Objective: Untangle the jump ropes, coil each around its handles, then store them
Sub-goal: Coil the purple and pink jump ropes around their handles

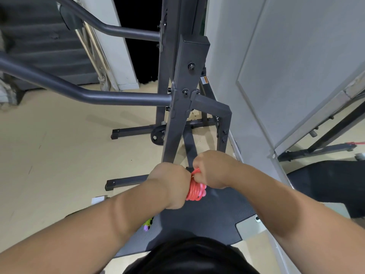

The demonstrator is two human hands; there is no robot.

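Observation:
A red jump rope (194, 191) is coiled in tight turns around its pink handles, held in front of me above the dark floor mat (207, 220). My left hand (170, 183) grips the coiled bundle from the left. My right hand (212, 169) pinches a loop of the red rope at the top of the bundle. A second rope with green coils and a purple handle end (147, 224) lies on the mat below my left forearm, mostly hidden by it.
A dark steel exercise frame (177, 107) stands right ahead, its bars reaching left and its feet on the beige floor. A grey door and wall (276, 76) rise on the right beside a mirror. A small white paper (98, 200) lies on the floor.

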